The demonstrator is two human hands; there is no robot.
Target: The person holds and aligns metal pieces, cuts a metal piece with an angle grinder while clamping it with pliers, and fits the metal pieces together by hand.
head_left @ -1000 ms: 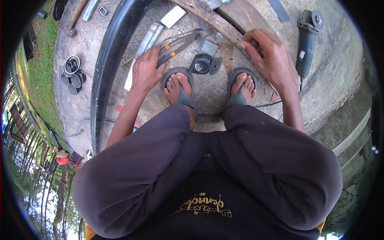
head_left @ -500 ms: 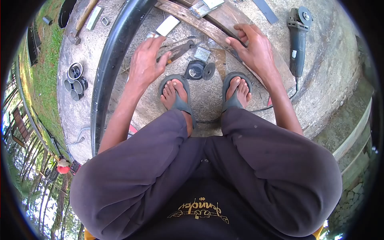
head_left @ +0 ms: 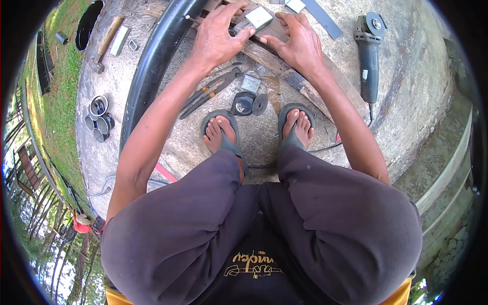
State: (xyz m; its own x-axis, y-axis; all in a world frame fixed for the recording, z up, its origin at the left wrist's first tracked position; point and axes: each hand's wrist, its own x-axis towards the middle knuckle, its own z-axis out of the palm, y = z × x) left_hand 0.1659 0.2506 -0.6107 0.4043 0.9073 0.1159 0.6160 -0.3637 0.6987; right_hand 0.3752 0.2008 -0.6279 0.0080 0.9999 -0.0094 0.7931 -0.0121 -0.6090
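Surface: we crouch over a broad, rough grey concrete slab (head_left: 417,107), with green grass (head_left: 63,101) and trees beyond its left edge
Pipe: a thick, curved, glossy black pipe (head_left: 152,66) lies along the left
Wood: a worn brown wooden plank (head_left: 277,67) slants from far middle towards near right
Grinder: a dark grey angle grinder (head_left: 369,66) lies at the right, beyond the plank
Left hand: ours (head_left: 218,38) spreads around the metal's left side; we cannot tell if it grips
Right hand: ours (head_left: 300,43) is open at the metal's right, thumb and fingers apart
Metal: a short, silvery rectangular metal piece (head_left: 258,18) sits far middle, between both hands
Handling: we judge it best to steady it lightly, fingertips off possibly sharp edges
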